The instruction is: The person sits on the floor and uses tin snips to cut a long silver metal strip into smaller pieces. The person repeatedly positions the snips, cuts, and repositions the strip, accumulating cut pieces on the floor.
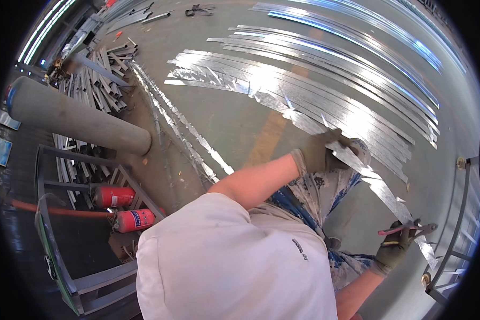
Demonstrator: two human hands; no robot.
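Observation:
My left hand [319,151], in a dark olive work glove, is closed on a long, shiny sheet-metal strip [381,186] near its middle. The strip runs from the flat pieces on the floor, past my knee, down to the right. My right hand [393,249], gloved too, is wrapped round pliers [425,229] with red and yellow handles. The pliers lie across the strip near its lower right end; whether the jaws touch the metal I cannot tell. Small cut tabs stick up along the strip's edge.
Rows of flat metal strips [314,96] cover the floor ahead. At left stand a thick round column [85,117], a metal frame with two red fire extinguishers [134,219], and a heap of metal profiles [98,80]. Wheeled metal racking [460,213] is at the right.

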